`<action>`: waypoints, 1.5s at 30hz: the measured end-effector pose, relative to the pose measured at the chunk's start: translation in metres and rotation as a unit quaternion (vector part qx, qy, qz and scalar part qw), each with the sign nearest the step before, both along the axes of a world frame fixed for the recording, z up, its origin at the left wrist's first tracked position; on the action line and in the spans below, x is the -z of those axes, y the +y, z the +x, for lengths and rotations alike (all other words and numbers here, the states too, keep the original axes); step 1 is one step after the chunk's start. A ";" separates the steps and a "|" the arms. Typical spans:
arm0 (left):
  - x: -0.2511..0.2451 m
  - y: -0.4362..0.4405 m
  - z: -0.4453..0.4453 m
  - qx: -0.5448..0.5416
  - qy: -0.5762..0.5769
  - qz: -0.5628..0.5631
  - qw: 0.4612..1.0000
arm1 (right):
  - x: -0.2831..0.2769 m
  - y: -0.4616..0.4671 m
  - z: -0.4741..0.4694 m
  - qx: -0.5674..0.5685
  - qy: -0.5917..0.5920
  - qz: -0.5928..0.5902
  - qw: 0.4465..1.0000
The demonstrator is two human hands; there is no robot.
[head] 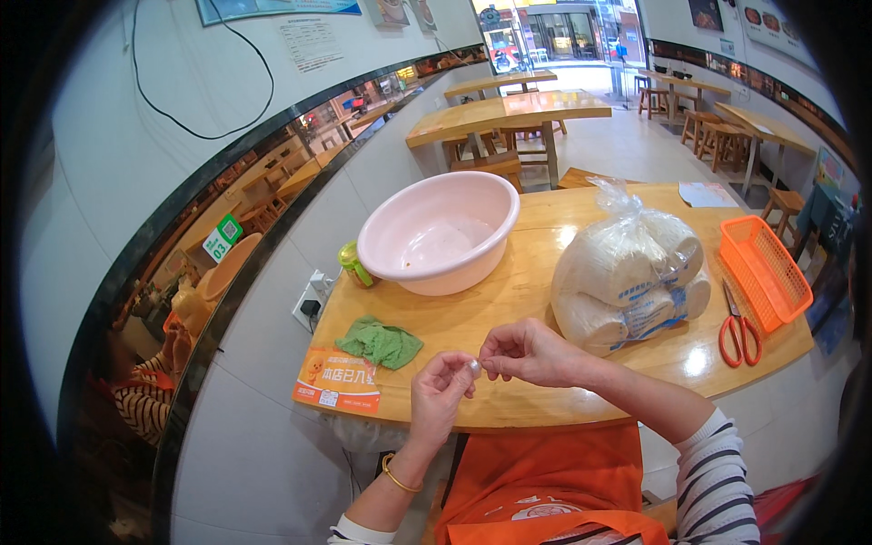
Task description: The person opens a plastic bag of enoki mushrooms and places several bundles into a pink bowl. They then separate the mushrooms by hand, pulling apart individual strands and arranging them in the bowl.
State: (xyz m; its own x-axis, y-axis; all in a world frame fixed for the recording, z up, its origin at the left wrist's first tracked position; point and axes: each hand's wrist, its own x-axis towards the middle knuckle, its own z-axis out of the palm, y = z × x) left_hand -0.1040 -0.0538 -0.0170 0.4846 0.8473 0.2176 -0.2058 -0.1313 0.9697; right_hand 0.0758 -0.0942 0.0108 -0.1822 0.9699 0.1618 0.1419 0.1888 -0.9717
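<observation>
Both hands meet above the near edge of the wooden table (524, 402). Between the thumb and fingers of my left hand (443, 388) is a tiny whitish, shiny object (475, 366), too small to name. The fingertips of my right hand (528, 353) are pinched together right against it. Behind my hands stands a large pale pink plastic basin (443, 231) with a small speck inside. A clear plastic bag (630, 272), knotted at the top and full of white rolled bundles, sits beyond my right hand. A crumpled green cloth (379, 342) lies left of my hands.
Red-handled scissors (739, 334) and an orange plastic basket (766, 272) lie at the right. A green-lidded jar (356, 264) stands beside the basin. An orange printed sheet (337, 385) is at the near left corner. A tiled wall with a socket (310, 301) borders the table's left.
</observation>
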 end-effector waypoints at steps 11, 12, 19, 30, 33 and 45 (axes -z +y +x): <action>0.005 0.004 0.010 -0.117 0.089 0.199 0.969 | -0.001 0.001 -0.015 0.142 -0.146 0.184 0.962; 0.004 0.004 0.010 -0.119 0.101 0.214 0.964 | 0.000 0.002 -0.016 0.146 -0.141 0.184 0.962; -0.012 0.006 -0.002 0.101 -0.037 -0.146 0.983 | -0.002 -0.001 -0.011 0.089 -0.001 0.022 0.996; -0.014 0.011 -0.004 0.145 -0.129 -0.315 0.929 | -0.002 0.002 -0.005 0.110 -0.132 0.278 0.945; -0.016 0.009 -0.004 0.125 -0.107 -0.284 0.945 | -0.005 0.003 -0.002 0.116 -0.142 0.273 0.944; -0.012 0.016 -0.028 0.075 0.045 -0.095 0.992 | -0.010 0.008 0.015 0.056 0.160 -0.038 0.985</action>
State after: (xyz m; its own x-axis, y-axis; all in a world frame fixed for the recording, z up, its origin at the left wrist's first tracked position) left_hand -0.1319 -0.0376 -0.0052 0.6188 0.7854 0.0122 -0.1215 0.0804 0.9893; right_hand 0.0907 -0.0857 0.0213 -0.0248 0.9925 0.1196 -0.1579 0.1142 -0.9808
